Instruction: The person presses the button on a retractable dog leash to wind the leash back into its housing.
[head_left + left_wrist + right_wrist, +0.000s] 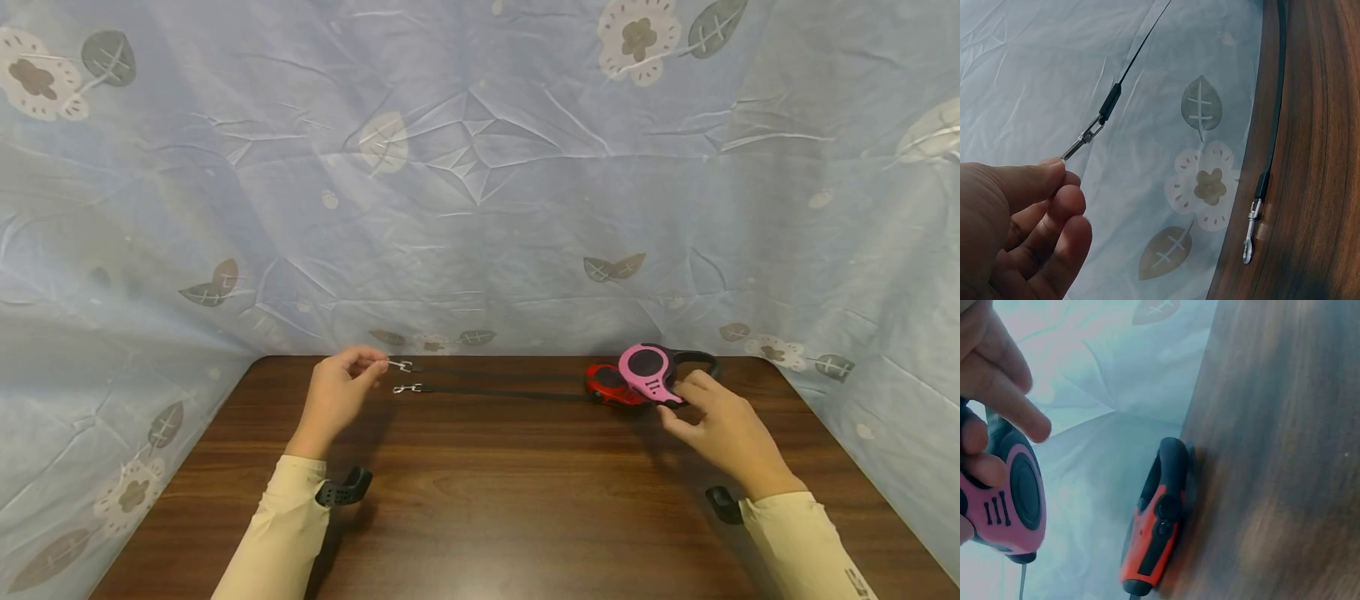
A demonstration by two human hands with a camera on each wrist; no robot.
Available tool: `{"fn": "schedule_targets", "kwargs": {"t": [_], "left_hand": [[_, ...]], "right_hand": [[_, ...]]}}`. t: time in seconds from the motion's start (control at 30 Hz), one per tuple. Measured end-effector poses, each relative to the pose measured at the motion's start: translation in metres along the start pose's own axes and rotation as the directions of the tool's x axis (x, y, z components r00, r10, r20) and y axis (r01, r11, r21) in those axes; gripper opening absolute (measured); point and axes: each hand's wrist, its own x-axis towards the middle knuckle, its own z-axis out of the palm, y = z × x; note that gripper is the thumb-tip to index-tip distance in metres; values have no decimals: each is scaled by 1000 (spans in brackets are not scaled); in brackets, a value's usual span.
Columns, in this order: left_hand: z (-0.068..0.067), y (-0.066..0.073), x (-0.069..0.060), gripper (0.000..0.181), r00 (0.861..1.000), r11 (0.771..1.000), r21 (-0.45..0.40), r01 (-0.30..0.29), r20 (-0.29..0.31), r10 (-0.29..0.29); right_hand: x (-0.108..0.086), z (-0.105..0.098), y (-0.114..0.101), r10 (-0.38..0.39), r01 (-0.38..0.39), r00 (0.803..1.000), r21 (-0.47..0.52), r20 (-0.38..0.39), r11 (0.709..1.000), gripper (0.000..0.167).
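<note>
Holding pink leash reel [645, 367] and metal clip [1088, 134] apart

Left hand [341, 396]: thumb and forefinger pinched on the metal clip. Right hand [731, 429]: fingers curled round the pink leash reel, raised above the table [480, 492]. Red leash reel [1154, 531] rests on the table; its black cord [1281, 69] runs to a second clip [1251, 231] near the left hand.

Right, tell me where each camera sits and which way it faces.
Head: on the head, facing forward and down at the table; left hand, right hand, sleeves show.
Left wrist: worn there, facing a pinched metal clip; the left hand partly shows.
Right wrist: worn there, facing the pink leash and red leash; the right hand partly shows.
Head and right wrist share both leashes.
</note>
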Motion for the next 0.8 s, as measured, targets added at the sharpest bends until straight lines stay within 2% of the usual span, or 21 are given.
{"fn": "schedule_targets", "kwargs": {"t": [0.13, 0.4, 0.63, 0.8], "left_hand": [[0, 0, -1, 17, 1000, 1000, 24, 6, 26, -7], [1, -1, -1, 16, 1000, 998, 63, 2, 30, -4], [0, 1, -1, 16, 999, 997, 73, 17, 50, -21], [1, 2, 0, 17, 996, 999, 48, 13, 83, -17]], "right_hand": [[0, 1, 3, -6, 6, 1000, -19, -28, 1000, 16], [0, 0, 3, 17, -22, 995, -51, -95, 998, 20], [1, 3, 3, 0, -11, 979, -54, -205, 998, 49], [0, 7, 2, 2, -13, 960, -37, -282, 999, 51]]}}
